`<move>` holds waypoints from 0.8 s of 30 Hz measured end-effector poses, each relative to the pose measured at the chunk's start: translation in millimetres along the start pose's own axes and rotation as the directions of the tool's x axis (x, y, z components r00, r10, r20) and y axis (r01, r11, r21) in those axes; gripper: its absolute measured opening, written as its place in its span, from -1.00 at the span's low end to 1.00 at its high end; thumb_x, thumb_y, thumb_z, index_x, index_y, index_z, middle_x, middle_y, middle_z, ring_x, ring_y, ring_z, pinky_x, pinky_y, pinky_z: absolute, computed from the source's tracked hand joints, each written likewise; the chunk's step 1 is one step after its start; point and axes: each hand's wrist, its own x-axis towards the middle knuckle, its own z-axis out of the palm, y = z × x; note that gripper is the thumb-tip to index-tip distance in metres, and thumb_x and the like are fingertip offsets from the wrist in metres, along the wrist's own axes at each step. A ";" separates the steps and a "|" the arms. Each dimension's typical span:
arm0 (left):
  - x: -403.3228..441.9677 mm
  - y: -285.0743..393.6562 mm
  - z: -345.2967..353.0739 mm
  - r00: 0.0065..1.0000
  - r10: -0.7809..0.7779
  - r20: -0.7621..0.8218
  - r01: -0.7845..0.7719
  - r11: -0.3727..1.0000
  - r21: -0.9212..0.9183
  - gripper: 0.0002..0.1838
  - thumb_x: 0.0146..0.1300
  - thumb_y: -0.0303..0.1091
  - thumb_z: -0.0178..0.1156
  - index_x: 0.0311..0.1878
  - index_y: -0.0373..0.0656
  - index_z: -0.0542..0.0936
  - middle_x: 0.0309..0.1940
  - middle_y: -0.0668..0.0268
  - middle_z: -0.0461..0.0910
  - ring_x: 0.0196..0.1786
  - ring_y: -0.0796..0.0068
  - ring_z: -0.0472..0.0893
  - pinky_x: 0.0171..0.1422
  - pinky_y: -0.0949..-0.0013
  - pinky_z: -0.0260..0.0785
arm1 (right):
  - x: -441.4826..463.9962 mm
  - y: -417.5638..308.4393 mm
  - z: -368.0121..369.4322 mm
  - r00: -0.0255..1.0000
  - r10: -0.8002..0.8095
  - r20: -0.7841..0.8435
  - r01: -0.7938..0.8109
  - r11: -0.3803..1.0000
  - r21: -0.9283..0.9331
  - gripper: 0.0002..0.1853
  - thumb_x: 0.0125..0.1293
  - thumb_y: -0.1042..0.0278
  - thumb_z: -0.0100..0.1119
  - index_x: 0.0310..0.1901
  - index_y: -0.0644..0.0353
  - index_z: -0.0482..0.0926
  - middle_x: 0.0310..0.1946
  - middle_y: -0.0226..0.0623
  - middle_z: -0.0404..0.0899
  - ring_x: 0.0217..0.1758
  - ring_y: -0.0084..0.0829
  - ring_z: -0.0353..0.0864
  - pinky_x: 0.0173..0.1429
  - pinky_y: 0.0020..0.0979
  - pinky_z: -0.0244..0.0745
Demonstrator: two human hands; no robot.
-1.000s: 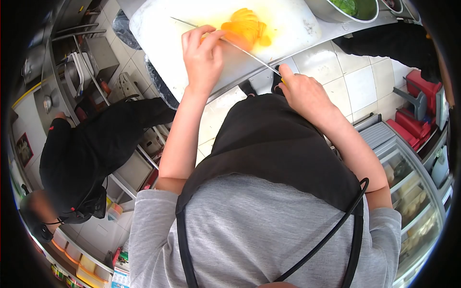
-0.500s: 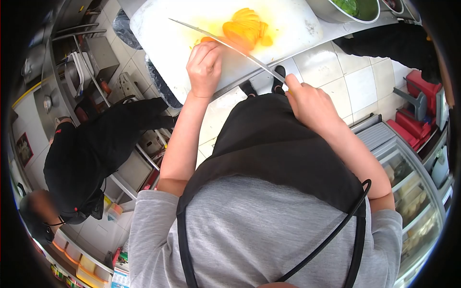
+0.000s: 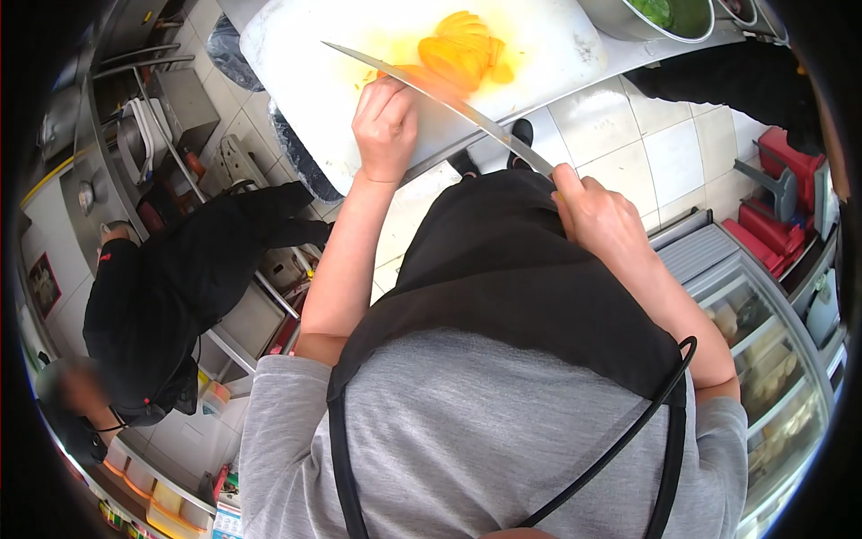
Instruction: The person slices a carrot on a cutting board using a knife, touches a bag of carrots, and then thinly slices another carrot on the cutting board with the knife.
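Note:
My right hand (image 3: 600, 216) is wrapped round the handle of a long knife (image 3: 485, 123), whose blade slants up and left over the white cutting board (image 3: 296, 85). The blade passes just beyond the knuckles of my left hand (image 3: 386, 126). That hand is closed, its fingertips pressed on an orange piece (image 3: 388, 75) at the blade, partly hidden by hand and knife. Right of it on the board lies a fanned pile of orange slices (image 3: 462, 54), with small scraps and orange juice stains around.
A metal bowl with green leaves (image 3: 654, 13) stands at the top right. A person in black (image 3: 171, 278) is at a counter on the left; another dark-clothed person (image 3: 718, 85) is at the upper right. A glass-topped display case (image 3: 763, 359) stands at the right.
The knife and my right hand have moved down and to the right. My left hand has drawn in its fingers and shifted slightly down. The person at the left has moved an arm.

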 end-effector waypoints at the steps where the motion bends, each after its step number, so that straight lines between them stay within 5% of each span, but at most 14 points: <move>1: -0.2 -0.5 0.0 1.000 -0.001 0.000 0.001 1.000 -0.001 -0.80 -0.16 -0.73 0.21 -0.41 -0.27 0.56 -0.33 0.19 0.59 -0.18 0.12 0.61 -0.06 0.25 0.49 | 0.5 -0.2 0.1 1.000 0.004 0.006 -0.004 1.000 0.002 -0.77 0.19 0.55 0.09 -0.14 0.16 0.31 -0.57 -0.11 0.51 -0.53 -0.09 0.63 -0.48 -0.17 0.56; 10: 1.8 -0.8 2.2 1.000 -0.016 0.002 0.016 1.000 -0.013 -0.77 -0.16 -0.72 0.22 -0.36 -0.26 0.59 -0.32 0.19 0.60 -0.17 0.13 0.61 -0.05 0.24 0.49 | 33.5 1.6 13.4 0.994 0.026 0.103 -0.038 0.993 0.115 -0.72 0.16 0.65 0.00 -0.09 0.22 0.27 -0.55 0.00 0.55 -0.44 0.04 0.64 -0.35 -0.03 0.55; 16: 3.5 -1.8 0.6 1.000 -0.017 -0.016 0.017 0.999 -0.031 -0.85 0.02 -0.69 0.28 -0.34 -0.24 0.64 -0.29 0.23 0.65 -0.24 0.23 0.61 -0.11 0.32 0.48 | 62.3 2.6 27.2 0.998 -0.018 0.066 0.008 0.988 0.153 -0.73 0.17 0.66 -0.06 -0.08 0.28 0.26 -0.56 0.05 0.57 -0.42 0.07 0.64 -0.32 0.00 0.54; 19: 10.8 5.2 -6.9 0.986 -0.169 0.001 0.167 0.974 -0.154 -0.80 0.01 -0.74 0.19 -0.34 -0.23 0.64 -0.18 0.21 0.63 -0.14 0.18 0.58 -0.02 0.28 0.45 | 62.0 2.2 24.1 0.998 -0.019 0.052 0.010 0.988 0.156 -0.73 0.17 0.66 -0.06 -0.08 0.29 0.26 -0.58 0.04 0.57 -0.42 0.07 0.64 -0.32 -0.01 0.54; 24: 37.0 3.6 -9.4 0.968 -0.042 0.249 -0.008 0.980 0.198 -0.55 -0.11 -0.79 0.02 -0.21 -0.11 0.69 0.01 0.24 0.55 0.09 0.10 0.40 0.18 0.21 0.32 | 61.5 3.0 24.6 0.999 -0.012 0.039 0.006 0.989 0.150 -0.75 0.17 0.65 -0.05 -0.09 0.29 0.27 -0.58 0.04 0.57 -0.42 0.07 0.63 -0.32 -0.01 0.54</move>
